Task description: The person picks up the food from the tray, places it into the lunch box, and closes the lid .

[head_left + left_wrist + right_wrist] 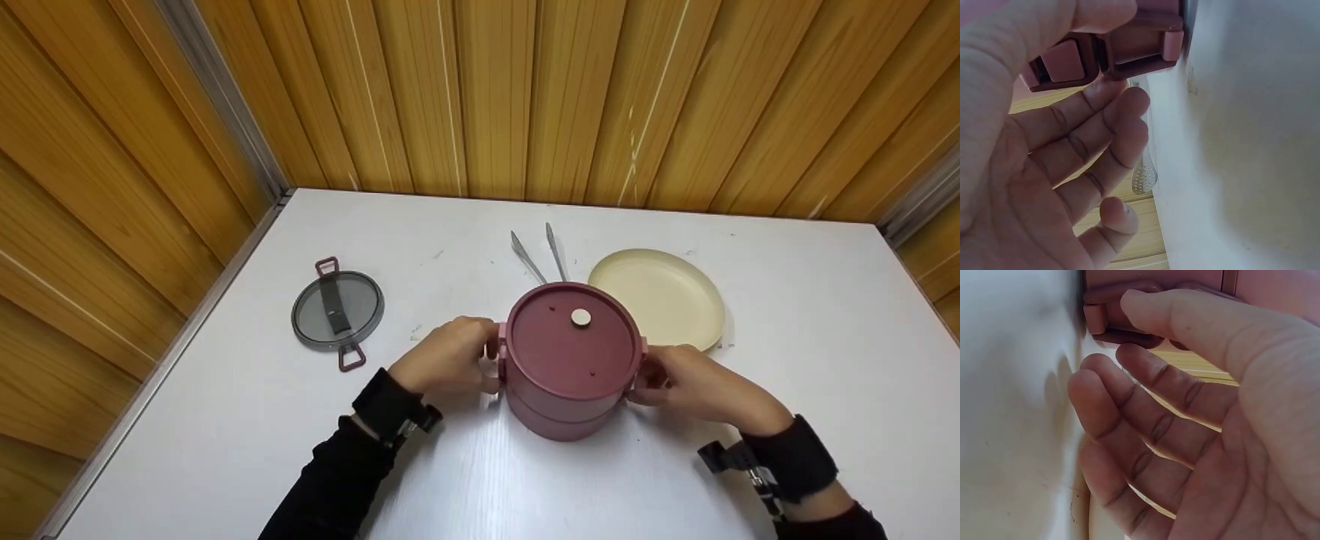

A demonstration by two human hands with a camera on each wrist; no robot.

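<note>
A round, two-tier maroon lunch box (562, 409) stands upright on the white table, its lid (546, 349) in place with a small pale knob on top. At its left side, my left hand (451, 354) pinches a side latch (1139, 48) between thumb and index finger, the other fingers loosely bent below. My right hand (697, 384) grips the opposite latch (1120, 318) in the same way, thumb on its face and index fingertip at its edge. Both hands partly hide the box's sides.
To the left lies a round grey lid (361, 304) with two maroon loop clips and a dark strap. Behind the box are two metal utensils (528, 256), partly hidden by it. A cream plate (660, 296) sits behind right. Wood-look panels (495, 97) border the table (442, 487).
</note>
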